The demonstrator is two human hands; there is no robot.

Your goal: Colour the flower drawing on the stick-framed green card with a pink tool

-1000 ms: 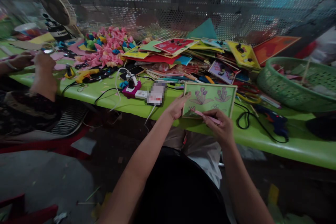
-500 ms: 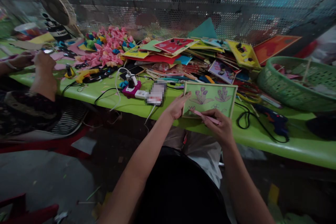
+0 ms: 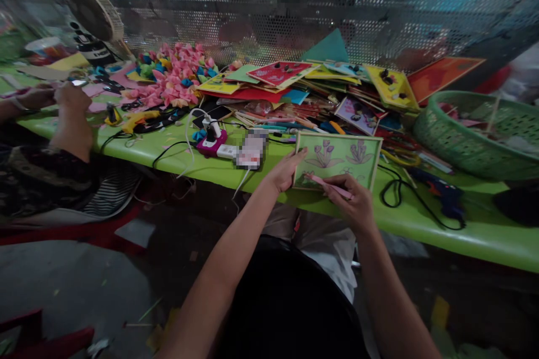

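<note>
A light green framed card [image 3: 339,158] with purple flower shapes lies on the green table [image 3: 421,224] in front of me. My left hand [image 3: 284,171] grips the card's left edge, thumb on top. My right hand [image 3: 353,202] is closed on a thin pink stick [image 3: 327,184] whose tip rests on the card's lower left corner.
A pile of coloured cards [image 3: 320,90] and pink paper flowers [image 3: 172,81] fills the back of the table. A green basket [image 3: 475,132] stands at right, a blue glue gun [image 3: 440,193] with black cable nearby. Another person's hands [image 3: 63,106] work at left beside a fan [image 3: 95,17].
My right hand and the pink stick have shifted slightly up and left along the card's lower edge. The left hand keeps its hold.
</note>
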